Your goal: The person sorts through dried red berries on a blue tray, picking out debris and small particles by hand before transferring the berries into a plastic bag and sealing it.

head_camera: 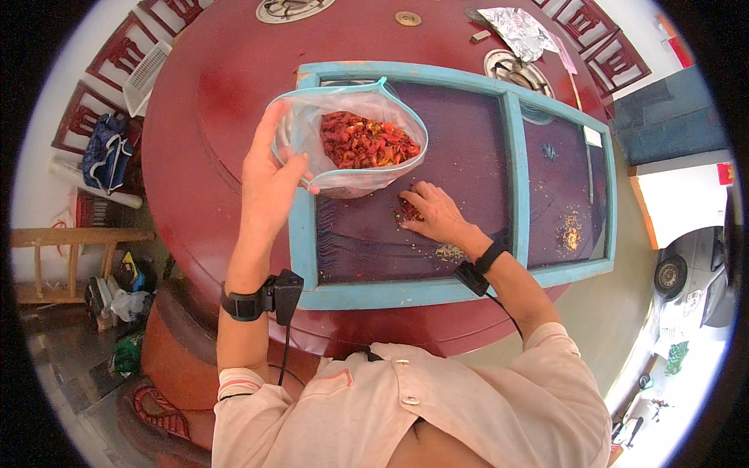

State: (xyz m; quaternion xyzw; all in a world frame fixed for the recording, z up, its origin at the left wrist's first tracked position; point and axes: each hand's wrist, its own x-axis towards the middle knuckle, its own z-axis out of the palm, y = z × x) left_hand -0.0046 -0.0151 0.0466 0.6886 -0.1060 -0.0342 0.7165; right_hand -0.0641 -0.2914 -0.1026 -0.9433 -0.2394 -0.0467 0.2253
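Note:
My left hand [263, 169] grips the left side of a clear zip-top plastic bag [304, 120] with a turquoise seal. The bag's mouth gapes towards me, showing many dried red pepper pieces [368, 140] inside. Below and right of it, my right hand [436, 213] rests on a dark mesh screen [468, 146], thumb and fingers curled around a small heap of red pieces [408, 212]. Pale seeds [449, 252] lie scattered near that wrist. A light-blue wooden frame [516, 181] borders the mesh, with yellowish crumbs [571, 231] in its right section.
The frame lies on a round red table [199, 117]. Crumpled foil [518, 32], a small metallic block [480, 37] and round metal burner fittings [292, 7] are at the far side. A wooden chair [181, 345] stands lower left. Straps and cables [285, 351] hang from both wrists.

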